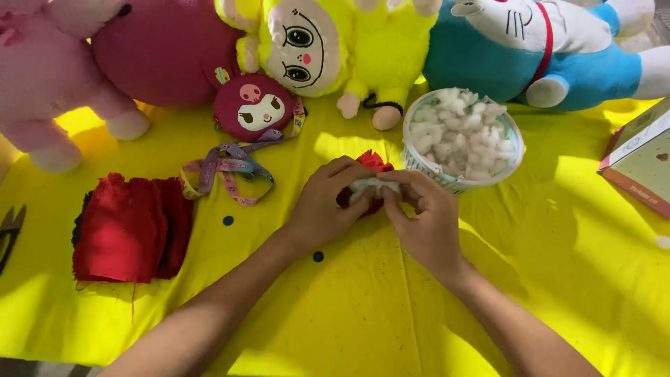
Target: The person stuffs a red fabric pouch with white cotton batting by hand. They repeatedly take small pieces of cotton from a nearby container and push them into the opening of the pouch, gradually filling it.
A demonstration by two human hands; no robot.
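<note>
With the left hand [322,202] closed on the red cloth piece [371,167] and the right hand [422,216] pinching white stuffing [373,186], a tuft may slip out — the grip looks light — onto the yellow bench [363,307].

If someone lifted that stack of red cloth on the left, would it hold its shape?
Probably not. The red cloth stack lies in soft, uneven layers with frayed threads, so it would likely droop and slide apart. It looks light, and unlikely to roll.

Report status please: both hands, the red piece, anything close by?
Left hand and right hand both gripping red fabric piece, white stuffing at its opening. Basket of stuffing right behind. Nothing blocking.
</note>
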